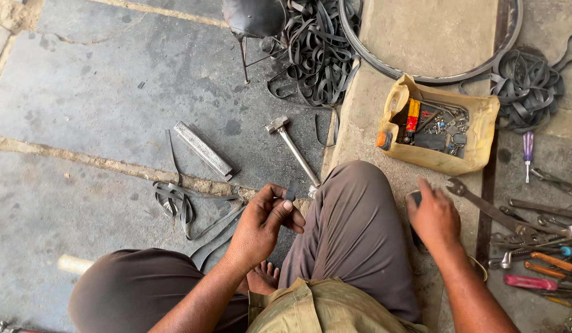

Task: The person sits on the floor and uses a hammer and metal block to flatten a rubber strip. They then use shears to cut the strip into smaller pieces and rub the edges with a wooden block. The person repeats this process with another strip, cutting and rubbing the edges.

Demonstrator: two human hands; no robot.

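Observation:
My left hand [262,223] pinches a small dark rubber piece [290,190] between thumb and fingers, held above the stone floor in front of my left knee. My right hand [434,216] reaches down to the right of my right knee, fingers resting on a dark object [414,198] on the floor that is mostly hidden; whether it grips it I cannot tell. A metal hammer [291,146] lies on the floor just beyond my left hand. I sit low, with brown trousers and a bare foot [263,278] showing.
A cut yellow container [477,145] holds small tools and bits. Wrenches [490,209], screwdrivers [528,151] and pliers lie at the right. Rubber strips [187,206] and a flat metal file [204,150] lie at the left; a pile of strips [317,52] and a wheel rim [434,77] sit beyond.

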